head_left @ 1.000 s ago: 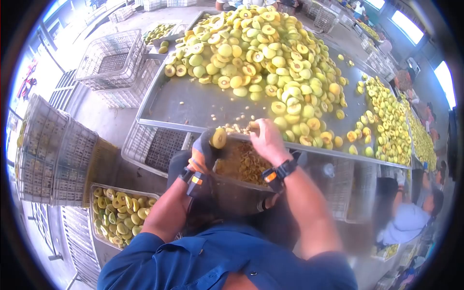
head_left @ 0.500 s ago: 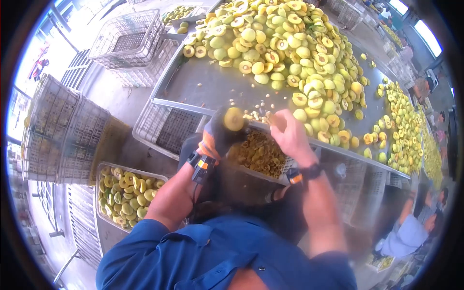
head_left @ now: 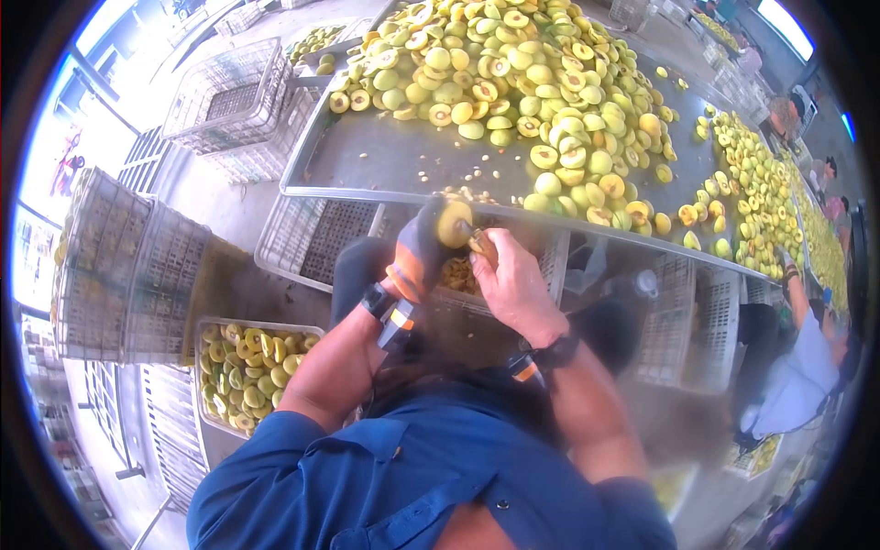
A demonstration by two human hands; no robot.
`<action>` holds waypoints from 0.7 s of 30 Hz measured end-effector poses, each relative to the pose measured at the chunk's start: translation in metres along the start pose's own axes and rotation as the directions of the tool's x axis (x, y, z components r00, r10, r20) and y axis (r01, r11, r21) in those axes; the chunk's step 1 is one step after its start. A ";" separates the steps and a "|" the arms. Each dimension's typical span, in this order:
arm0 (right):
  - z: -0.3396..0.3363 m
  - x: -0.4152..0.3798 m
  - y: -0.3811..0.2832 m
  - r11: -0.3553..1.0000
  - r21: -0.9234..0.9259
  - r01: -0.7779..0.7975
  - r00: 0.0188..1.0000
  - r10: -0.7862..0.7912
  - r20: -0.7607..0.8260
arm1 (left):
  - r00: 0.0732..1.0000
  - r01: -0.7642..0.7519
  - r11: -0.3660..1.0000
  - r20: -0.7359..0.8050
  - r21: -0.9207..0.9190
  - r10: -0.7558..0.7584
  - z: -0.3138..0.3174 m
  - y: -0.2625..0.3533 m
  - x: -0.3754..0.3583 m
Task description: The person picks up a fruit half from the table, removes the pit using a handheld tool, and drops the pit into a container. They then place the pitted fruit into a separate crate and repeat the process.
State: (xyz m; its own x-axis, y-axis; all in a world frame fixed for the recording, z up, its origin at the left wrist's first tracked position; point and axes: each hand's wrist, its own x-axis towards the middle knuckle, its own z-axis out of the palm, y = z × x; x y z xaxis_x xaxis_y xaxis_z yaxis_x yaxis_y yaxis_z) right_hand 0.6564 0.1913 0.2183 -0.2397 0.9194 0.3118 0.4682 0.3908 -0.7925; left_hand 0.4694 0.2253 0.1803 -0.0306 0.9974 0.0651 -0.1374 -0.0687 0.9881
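On the far left is a tall stack of grey lattice crates [head_left: 119, 275], with a slatted metal rack [head_left: 172, 412] below it in view. Farther back, a pale openwork crate [head_left: 225, 96] sits on a second crate [head_left: 266, 154], both on the grey concrete floor [head_left: 206, 203]. A dark-barred metal grate [head_left: 147, 160] lies near them, to their left. At the right, a co-worker in a pale shirt [head_left: 796, 390] leans forward with one arm stretched out. Two upright plastic crates [head_left: 689, 321] stand between that co-worker and a translucent plastic bag [head_left: 585, 266]. More people, too small for detail, are beyond, and a bright window [head_left: 786, 26] shows at the upper right.
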 end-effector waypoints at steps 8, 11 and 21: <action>0.005 0.011 0.029 0.998 -0.065 0.022 0.998 -0.019 0.059 | 0.999 0.002 0.972 -0.044 0.234 0.009 0.008 -0.027 0.020; 0.007 0.014 0.042 0.997 0.075 -0.029 0.988 0.017 0.152 | 0.986 -0.150 0.803 0.034 0.576 0.160 0.000 -0.044 0.034; 0.010 0.053 0.091 0.965 0.138 -0.221 0.958 0.189 0.218 | 0.934 -0.308 0.444 0.179 0.842 0.308 0.024 -0.069 0.081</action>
State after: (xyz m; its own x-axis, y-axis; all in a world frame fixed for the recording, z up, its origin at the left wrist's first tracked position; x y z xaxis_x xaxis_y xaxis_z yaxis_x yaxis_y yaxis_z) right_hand 0.6774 0.2754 0.1574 -0.3267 0.9445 0.0348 0.3878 0.1676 -0.9064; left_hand 0.5004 0.3117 0.1211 0.1065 0.9147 0.3899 0.7816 -0.3194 0.5358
